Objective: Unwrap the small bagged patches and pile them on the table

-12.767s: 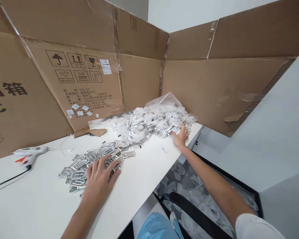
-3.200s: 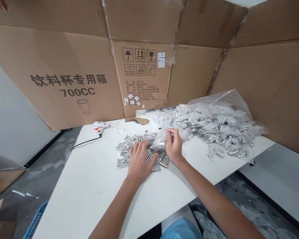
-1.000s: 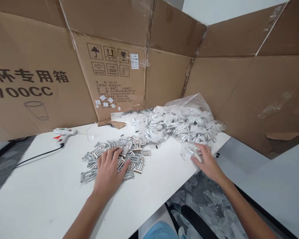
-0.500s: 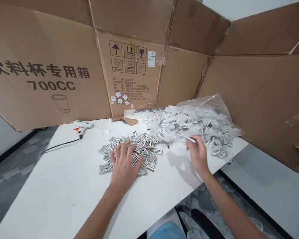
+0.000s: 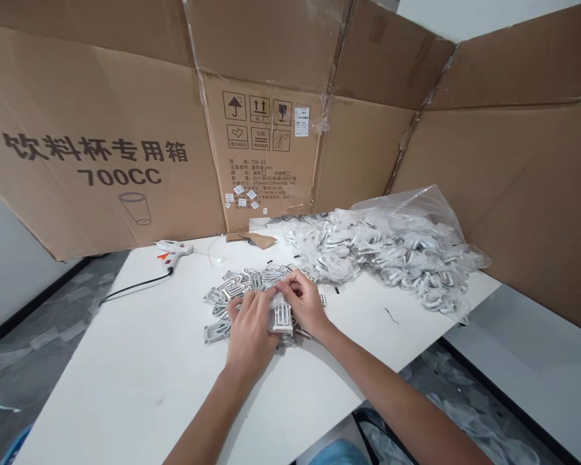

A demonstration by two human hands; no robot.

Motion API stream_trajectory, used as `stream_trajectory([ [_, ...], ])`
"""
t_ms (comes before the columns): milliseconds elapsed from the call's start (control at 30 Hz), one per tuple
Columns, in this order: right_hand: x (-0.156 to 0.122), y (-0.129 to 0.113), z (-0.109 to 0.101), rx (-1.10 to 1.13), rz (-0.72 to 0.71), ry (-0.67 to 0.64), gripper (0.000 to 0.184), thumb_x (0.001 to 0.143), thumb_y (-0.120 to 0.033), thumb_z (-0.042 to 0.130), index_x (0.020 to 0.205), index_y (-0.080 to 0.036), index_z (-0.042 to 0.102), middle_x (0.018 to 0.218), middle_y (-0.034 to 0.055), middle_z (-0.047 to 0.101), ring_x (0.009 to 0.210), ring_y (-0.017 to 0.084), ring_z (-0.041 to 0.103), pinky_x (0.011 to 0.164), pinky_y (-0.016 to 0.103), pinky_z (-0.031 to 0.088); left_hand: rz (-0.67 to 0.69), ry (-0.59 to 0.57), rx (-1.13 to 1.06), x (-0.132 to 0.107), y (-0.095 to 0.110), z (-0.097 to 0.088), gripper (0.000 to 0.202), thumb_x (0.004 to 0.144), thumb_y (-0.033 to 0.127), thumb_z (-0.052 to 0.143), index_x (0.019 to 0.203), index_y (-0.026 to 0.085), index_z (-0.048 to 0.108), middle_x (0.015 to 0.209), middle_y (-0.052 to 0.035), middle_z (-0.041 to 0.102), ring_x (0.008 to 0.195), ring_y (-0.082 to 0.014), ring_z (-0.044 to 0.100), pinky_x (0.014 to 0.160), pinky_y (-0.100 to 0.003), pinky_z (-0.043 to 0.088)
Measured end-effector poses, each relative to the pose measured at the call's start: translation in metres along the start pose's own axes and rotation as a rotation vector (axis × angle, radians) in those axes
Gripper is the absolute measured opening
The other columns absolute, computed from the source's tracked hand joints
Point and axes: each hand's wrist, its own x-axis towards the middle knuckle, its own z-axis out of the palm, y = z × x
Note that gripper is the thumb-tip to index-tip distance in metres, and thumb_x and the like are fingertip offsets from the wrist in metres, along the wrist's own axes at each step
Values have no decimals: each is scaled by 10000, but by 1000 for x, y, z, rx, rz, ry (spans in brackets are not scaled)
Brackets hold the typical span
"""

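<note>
Between my hands is a small arch-window-shaped piece (image 5: pixel 283 318) in a clear plastic bag, tilted up above a pile of similar flat pieces (image 5: pixel 217 330). My left hand (image 5: pixel 250 323) grips its left side, fingers bent over the top edge. My right hand (image 5: pixel 304 300) is closed in a pinch at the upper corner of the bag, close to the left fingertips. The pile, grey and white with dark outlines, lies on the white table under and behind both hands, partly hidden by them.
A large heap of bagged pieces (image 5: pixel 382 248) lies at the back right against cardboard walls (image 5: pixel 368 148). A glue gun (image 5: pixel 173 252) with a black cord rests at the back left. A torn cardboard strip (image 5: pixel 252 239) and a dark thread-like scrap (image 5: pixel 391 316) lie on the table (image 5: pixel 140 361).
My right hand has moved left from beside the bagged heap to meet my left hand. My left hand, earlier spread over the pile, now holds a bagged piece. The view has shifted slightly.
</note>
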Motion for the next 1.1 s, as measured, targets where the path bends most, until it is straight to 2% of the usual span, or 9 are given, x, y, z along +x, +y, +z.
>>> stream_trajectory([
  [67, -7, -4, -4, -38, -69, 31, 341, 1023, -529, 643, 874, -226, 597, 729, -30, 586, 642, 139, 544, 604, 259, 415, -25, 18, 27, 0, 3, -1, 677, 677, -24, 541, 1287, 268, 530, 1085, -67, 757, 1078, -339, 678, 1000, -514, 395],
  [167, -13, -15, -8, -77, -188, -53, 272, 1085, -466, 532, 1066, -237, 679, 888, 16, 656, 764, 172, 612, 705, 301, 494, -60, 55, 12, 0, 0, -3, 532, 720, 14, 560, 1198, 246, 556, 1041, -80, 756, 1033, -340, 685, 948, -487, 426],
  [233, -14, -22, -9, -125, -298, -135, 276, 1088, -444, 516, 1166, -256, 702, 1017, 51, 669, 889, 204, 638, 801, 353, 527, -62, 62, -24, 0, -6, -3, 455, 751, 32, 564, 1160, 233, 559, 990, -78, 752, 955, -320, 693, 856, -431, 459],
  [333, -15, -30, -7, -176, -410, -194, 227, 1073, -405, 558, 1127, -269, 732, 1072, 73, 639, 945, 220, 636, 837, 390, 541, -71, 61, -56, -2, -14, -3, 337, 823, 83, 581, 1125, 232, 568, 885, -51, 741, 801, -288, 670, 702, -361, 456],
  [467, -12, -30, -3, -186, -423, -112, 162, 1070, -335, 589, 1025, -269, 730, 991, 59, 639, 913, 210, 650, 779, 370, 546, -130, 84, -75, -1, -11, 1, 148, 981, 235, 590, 1128, 250, 590, 871, -27, 758, 749, -267, 668, 680, -340, 459],
  [600, -8, -26, -4, -246, -437, -27, 151, 1074, -297, 582, 973, -255, 686, 928, 40, 632, 877, 196, 634, 768, 357, 526, -146, 73, -116, 1, -4, 3, 191, 1024, 351, 602, 1193, 261, 591, 934, -24, 780, 801, -273, 684, 746, -356, 488],
  [667, -8, -27, -7, -256, -428, -42, 149, 1079, -291, 563, 992, -254, 677, 946, 42, 634, 890, 196, 633, 780, 357, 528, -147, 54, -144, 1, -3, 3, 211, 1024, 338, 586, 1220, 261, 587, 970, -29, 784, 814, -276, 679, 750, -362, 496],
  [833, -12, -35, -13, -230, -447, -186, 167, 1050, -253, 574, 1165, -265, 695, 1086, 68, 651, 976, 214, 641, 857, 394, 550, -208, 52, -229, 1, -5, 3, 238, 970, 256, 575, 1206, 264, 612, 1013, -25, 784, 855, -272, 683, 718, -350, 505],
  [1100, -5, -28, -11, -181, -461, -135, 119, 1039, -222, 641, 1078, -288, 732, 1024, 43, 687, 976, 206, 678, 827, 376, 576, -301, 84, -251, 2, -3, 4, 156, 1000, 330, 585, 1092, 287, 704, 1001, 0, 797, 865, -248, 685, 760, -336, 497],
])
